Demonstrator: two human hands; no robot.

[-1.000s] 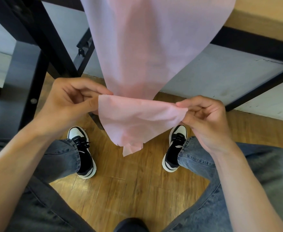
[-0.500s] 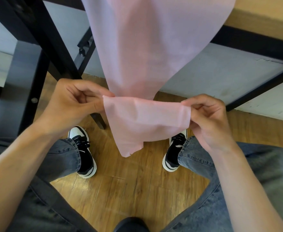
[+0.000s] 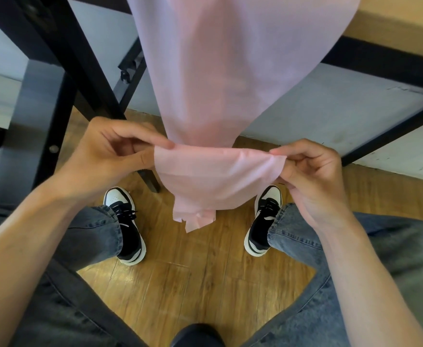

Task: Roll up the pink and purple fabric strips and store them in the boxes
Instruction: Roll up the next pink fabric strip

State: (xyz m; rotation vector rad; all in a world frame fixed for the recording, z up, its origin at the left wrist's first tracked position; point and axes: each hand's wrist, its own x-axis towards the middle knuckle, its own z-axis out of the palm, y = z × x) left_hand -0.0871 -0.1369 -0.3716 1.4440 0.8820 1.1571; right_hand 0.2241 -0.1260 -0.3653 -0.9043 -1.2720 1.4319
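Pink fabric strip (image 3: 218, 176), thin and matte, hangs down from the wooden table (image 3: 393, 23) above the person's knees; its folded lower end is stretched between the left hand (image 3: 110, 156) and right hand (image 3: 313, 176), each pinching a corner with curled fingers. Since a moment ago the fold has sagged and a loose tail shows beneath.

The fabric strip (image 3: 230, 71) hangs from the counter (image 3: 393, 23), apparently, between the left hand (image 3: 110, 151) and right hand (image 3: 313, 171), above the floor (image 3: 192, 284).
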